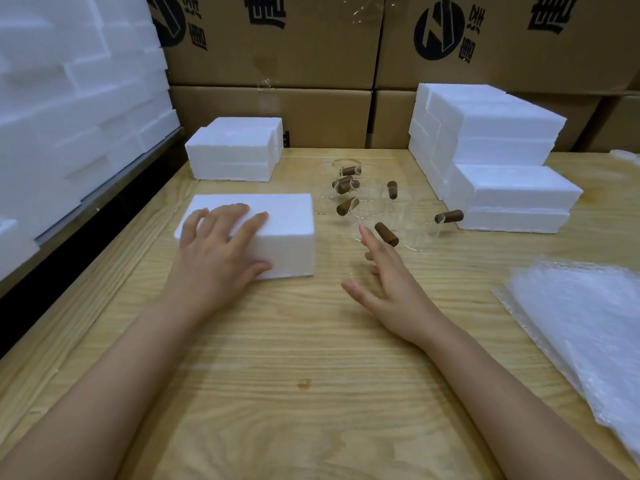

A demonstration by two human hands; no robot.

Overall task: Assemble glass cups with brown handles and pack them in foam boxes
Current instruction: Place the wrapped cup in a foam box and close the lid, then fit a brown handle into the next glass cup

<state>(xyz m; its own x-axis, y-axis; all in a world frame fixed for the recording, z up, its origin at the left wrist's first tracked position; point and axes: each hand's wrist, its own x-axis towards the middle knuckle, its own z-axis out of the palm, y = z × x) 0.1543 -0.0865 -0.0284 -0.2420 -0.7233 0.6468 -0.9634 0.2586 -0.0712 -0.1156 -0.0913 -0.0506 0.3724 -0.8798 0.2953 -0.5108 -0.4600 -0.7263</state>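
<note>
The left hand lies flat, fingers spread, on a closed foam box, while the right hand is open and empty, just short of the cups. These sit mid-bench, seemingly with handles fitted but unpacked. Whether the stacked boxes are filled cannot be told, so packing looks unfinished.

Left hand lies flat on a foam box, fingers spread over its top and thumb against the near face. To the right of this hold, the right hand hovers above the table with fingers extended. Just beyond its fingertips stand clear glass cups with brown handles.
</note>
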